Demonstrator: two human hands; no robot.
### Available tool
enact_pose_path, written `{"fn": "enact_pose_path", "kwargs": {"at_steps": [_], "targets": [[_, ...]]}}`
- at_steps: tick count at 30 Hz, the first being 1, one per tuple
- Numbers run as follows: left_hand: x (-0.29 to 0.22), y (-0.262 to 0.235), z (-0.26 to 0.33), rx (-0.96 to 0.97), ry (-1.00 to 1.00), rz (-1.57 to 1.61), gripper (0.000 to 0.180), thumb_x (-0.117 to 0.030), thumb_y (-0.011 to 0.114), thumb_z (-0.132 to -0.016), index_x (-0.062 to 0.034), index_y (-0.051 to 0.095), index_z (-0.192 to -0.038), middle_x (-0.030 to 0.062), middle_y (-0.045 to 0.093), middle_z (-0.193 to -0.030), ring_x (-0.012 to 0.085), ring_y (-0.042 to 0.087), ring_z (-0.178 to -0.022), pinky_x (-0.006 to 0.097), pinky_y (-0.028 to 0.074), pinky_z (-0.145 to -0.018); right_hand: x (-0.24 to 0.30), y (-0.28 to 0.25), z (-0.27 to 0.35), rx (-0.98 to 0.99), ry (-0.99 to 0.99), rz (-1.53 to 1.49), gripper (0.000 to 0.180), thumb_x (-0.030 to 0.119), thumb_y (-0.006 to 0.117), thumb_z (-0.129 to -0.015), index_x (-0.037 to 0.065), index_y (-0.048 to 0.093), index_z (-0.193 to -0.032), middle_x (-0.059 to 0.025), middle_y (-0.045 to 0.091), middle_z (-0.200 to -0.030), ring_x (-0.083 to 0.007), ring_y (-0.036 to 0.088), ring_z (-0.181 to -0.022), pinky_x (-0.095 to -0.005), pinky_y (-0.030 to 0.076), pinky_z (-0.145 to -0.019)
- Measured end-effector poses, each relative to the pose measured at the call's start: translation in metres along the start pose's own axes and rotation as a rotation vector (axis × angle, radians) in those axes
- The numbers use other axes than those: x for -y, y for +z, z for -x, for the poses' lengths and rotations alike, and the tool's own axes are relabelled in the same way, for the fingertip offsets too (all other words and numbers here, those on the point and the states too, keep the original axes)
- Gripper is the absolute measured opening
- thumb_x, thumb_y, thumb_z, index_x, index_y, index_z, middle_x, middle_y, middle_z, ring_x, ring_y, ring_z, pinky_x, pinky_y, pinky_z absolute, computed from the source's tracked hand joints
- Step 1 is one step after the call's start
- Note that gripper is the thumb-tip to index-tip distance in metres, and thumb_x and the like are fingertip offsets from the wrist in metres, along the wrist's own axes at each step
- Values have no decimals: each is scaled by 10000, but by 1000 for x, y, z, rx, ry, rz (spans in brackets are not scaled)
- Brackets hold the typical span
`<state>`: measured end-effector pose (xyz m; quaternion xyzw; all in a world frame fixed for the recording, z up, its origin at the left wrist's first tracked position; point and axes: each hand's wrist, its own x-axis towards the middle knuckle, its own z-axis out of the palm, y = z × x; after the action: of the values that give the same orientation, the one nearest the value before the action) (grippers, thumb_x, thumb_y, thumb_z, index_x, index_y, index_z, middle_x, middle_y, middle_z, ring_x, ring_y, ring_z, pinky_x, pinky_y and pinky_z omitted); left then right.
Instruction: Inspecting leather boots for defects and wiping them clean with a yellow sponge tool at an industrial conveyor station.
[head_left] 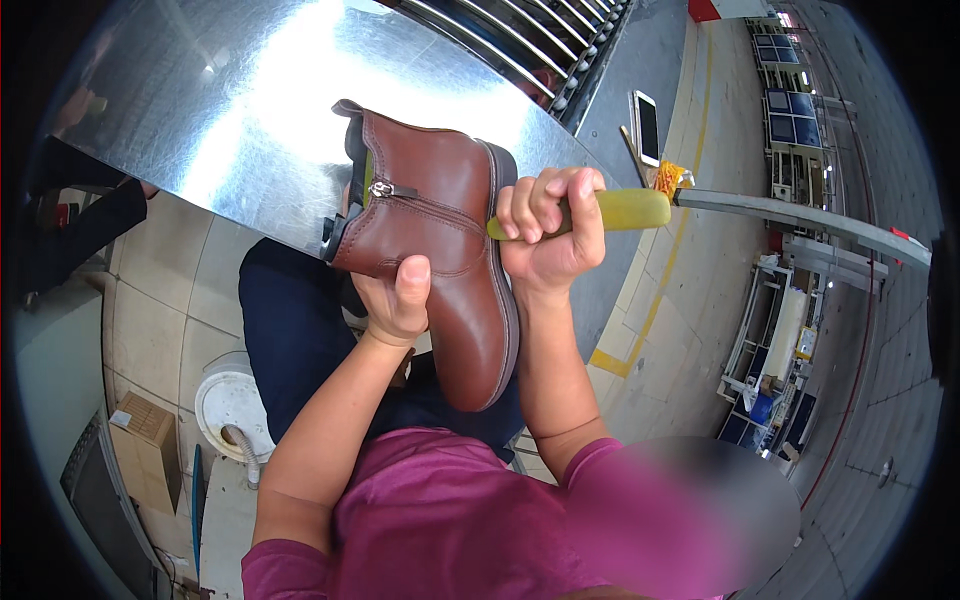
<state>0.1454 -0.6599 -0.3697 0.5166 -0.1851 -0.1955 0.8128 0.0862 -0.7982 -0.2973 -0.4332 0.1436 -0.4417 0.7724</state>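
Note:
A brown leather ankle boot with a side zip lies on its side in front of me, toe toward my body and its dark sole facing right. My left hand is closed on the boot's side, below the zip, with the thumb on the leather. In my right fist is a long, rounded yellow-green bar whose use I cannot make out. One end of the bar reaches the sole edge; the other sticks out to the right. Whether the bar presses on the sole is not plain.
A shiny steel table stretches beyond the boot, with metal rollers behind it. A phone lies on the grey surface at right, by an orange-yellow wrapper. At lower left stand a white-topped drum and a cardboard box. Another person's dark sleeve shows at left.

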Motion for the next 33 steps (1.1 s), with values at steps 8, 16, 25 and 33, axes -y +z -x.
{"fn": "enact_pose_path", "kwargs": {"at_steps": [8,16,25,33], "targets": [[5,2,-6,-6,141,-38,619,-486,568,-984,35,533,-1317,135,599,-1239,248,583,-1117,402,454,-999,-1,8,-4,-152,23,1,285,260,552,-1083,72,566,-869,20,387,-565,-97,342,-423,-290,340,-422],[6,-4,-9,26,114,20,522,-412,707,-968,19,590,-1239,109,620,-1164,225,583,-1047,381,464,-955,19,-18,47,-81,127,-265,286,329,509,-1108,76,615,-1030,23,408,-623,-105,400,-509,-306,382,-514],[-55,-8,0,-145,-76,131,225,-109,745,-950,37,698,-1115,71,719,-1084,149,665,-950,314,520,-879,39,7,107,-90,156,-266,468,501,461,-1094,82,583,-1264,4,433,-601,-130,447,-503,-320,417,-504],[-100,-118,36,245,278,-616,633,-86,873,-814,67,591,-1360,178,684,-1246,241,673,-1135,359,516,-1001,26,-7,122,-371,229,116,371,257,689,-1018,11,577,-1273,3,468,-651,-99,470,-524,-279,427,-493]]}}
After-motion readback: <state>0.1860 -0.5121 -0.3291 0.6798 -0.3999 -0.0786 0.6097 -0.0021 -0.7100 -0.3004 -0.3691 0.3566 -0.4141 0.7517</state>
